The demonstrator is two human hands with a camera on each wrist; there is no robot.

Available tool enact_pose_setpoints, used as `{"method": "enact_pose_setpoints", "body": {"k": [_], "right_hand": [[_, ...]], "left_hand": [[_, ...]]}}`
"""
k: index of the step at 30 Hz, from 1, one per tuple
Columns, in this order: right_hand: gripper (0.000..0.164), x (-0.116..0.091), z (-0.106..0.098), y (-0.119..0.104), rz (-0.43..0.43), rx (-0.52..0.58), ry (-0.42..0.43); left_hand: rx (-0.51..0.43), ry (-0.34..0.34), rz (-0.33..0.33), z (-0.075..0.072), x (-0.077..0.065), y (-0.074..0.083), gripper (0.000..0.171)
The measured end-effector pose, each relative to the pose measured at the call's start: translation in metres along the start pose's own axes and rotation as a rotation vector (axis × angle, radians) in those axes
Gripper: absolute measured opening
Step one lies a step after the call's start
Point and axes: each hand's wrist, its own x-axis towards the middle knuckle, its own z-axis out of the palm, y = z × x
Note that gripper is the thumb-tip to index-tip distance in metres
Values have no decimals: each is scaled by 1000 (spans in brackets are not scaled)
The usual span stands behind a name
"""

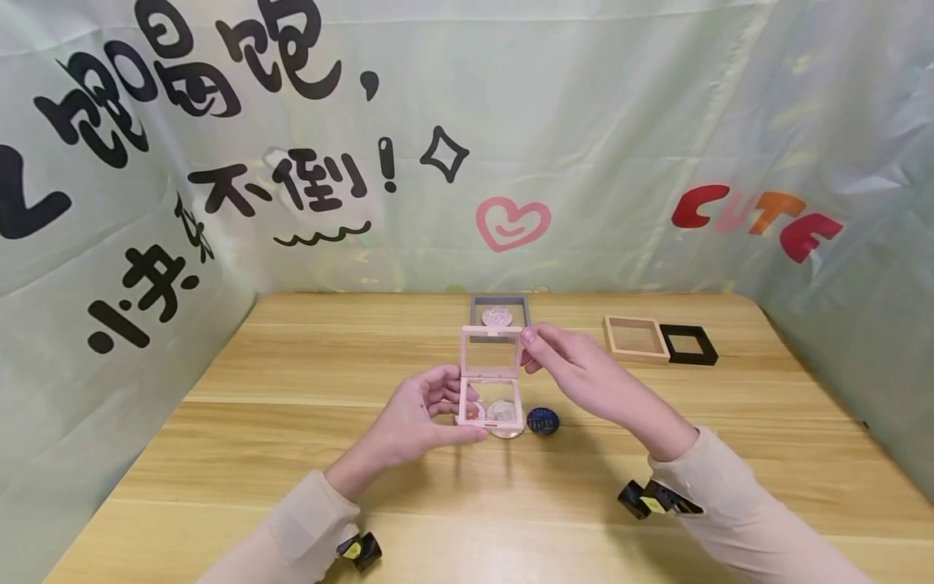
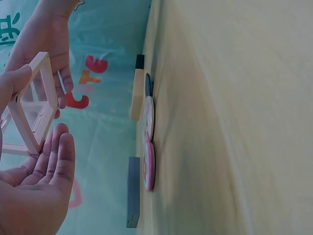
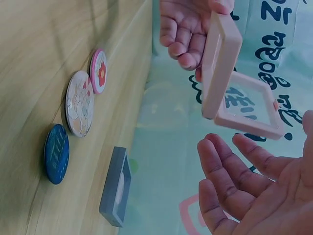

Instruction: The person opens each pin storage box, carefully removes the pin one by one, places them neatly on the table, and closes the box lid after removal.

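One pink frame (image 1: 491,377) unfolded mid-picture | left hand (image 1: 416,418) pinches lower half (image 1: 494,423) | right hand (image 1: 580,369) loose by lid (image 1: 490,330), contact unclear | imo go easy on hinge (image 1: 477,375)

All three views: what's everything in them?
Hinged frame: 1, pale pink, above the table
Grey frame: 1, grey, table's back edge
Small badge: 1, pinkish, in grey frame
Tan frame: 1, tan, table's back right
Black frame: 1, black, right of tan frame
Flower badge: 1, pink and red, table, left of row
Pale badge: 1, whitish, middle of row
Blue badge: 1, dark blue, right of row
Table: 1, brown, below
Cloth: count unclear, pale green, around table
Lettering: plenty, mostly black, on cloth
Heart: 1, pink, on cloth
Wrist cameras: 2, black, cuffs
Sleeves: 2, beige, forearms
Left hand: 1, bare, holding hinged frame
Right hand: 1, bare, beside hinged frame
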Motion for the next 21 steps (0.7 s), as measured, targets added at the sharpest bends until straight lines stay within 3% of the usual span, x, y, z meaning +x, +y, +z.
{"method": "enact_pose_setpoints", "body": {"k": [21], "right_hand": [[53, -5, -3, -2, 38, 114, -150]], "left_hand": [[4, -29, 38, 11, -1, -1, 68]]}}
